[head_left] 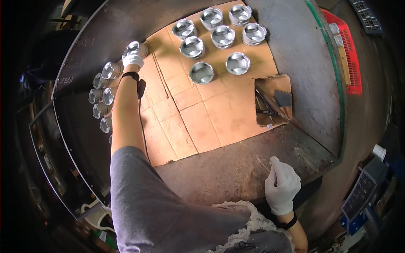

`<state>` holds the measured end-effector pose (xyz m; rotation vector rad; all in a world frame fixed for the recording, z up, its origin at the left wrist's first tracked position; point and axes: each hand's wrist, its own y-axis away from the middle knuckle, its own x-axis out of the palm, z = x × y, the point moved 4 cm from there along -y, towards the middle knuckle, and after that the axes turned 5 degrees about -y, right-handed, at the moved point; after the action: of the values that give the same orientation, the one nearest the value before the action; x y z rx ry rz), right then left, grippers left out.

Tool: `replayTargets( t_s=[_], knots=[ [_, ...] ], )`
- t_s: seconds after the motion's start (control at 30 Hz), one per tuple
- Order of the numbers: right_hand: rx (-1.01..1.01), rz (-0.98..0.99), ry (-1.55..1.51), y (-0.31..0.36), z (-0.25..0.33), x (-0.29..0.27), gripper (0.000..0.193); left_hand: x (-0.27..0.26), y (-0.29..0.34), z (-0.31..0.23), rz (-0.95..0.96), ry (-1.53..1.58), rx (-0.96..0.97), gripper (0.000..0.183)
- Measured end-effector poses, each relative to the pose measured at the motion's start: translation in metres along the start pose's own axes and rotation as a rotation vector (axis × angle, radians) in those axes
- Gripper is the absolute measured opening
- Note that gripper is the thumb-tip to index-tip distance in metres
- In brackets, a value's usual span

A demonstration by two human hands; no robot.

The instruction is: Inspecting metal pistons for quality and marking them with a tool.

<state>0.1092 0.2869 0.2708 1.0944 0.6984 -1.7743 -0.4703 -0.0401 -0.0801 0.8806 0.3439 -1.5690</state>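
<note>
My left hand [133,60], in a white glove, reaches far out to the left with its fingers closed on a shiny metal piston [136,47]. Beside that hand, several more pistons [111,71] stand in a cluster along the left side, partly hidden by my forearm. My right hand [283,185], gloved too, is held above the near edge of the bench with its fingers curled; whatever may be in them is too small to make out. Toward the back of the cardboard sheet [202,122], another group of pistons [202,72] stands with their round ends up.
A cut-open cardboard box [283,84] with dark thin tools sits at the sheet's right side. Grey metal walls [303,55] border the bench, the right one edged in green. A red plastic basket [352,59] stands beyond it. A dark cord [144,135] runs beside my left arm.
</note>
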Motion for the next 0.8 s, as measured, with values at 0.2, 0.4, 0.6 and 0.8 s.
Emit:
replayTargets(
  t_s=[0.2,0.4,0.6,0.8],
  knots=[
    [-0.054,0.001,-0.084,-0.001,0.007,-0.002,0.033,-0.066,0.111,0.043,-0.134,0.47,-0.222,0.042],
    [-0.093,-0.081,-0.102,0.008,0.0,-0.002,0.031,-0.075,0.221,0.011,0.052,0.636,0.111,0.042],
    [-0.203,-0.154,-0.121,0.014,0.005,-0.01,0.028,-0.163,0.336,-0.082,0.653,2.496,0.505,0.026],
    [-0.274,-0.276,-0.471,0.03,-0.012,-0.03,0.025,-0.351,0.41,-0.115,1.281,2.78,0.725,0.028]
  ],
)
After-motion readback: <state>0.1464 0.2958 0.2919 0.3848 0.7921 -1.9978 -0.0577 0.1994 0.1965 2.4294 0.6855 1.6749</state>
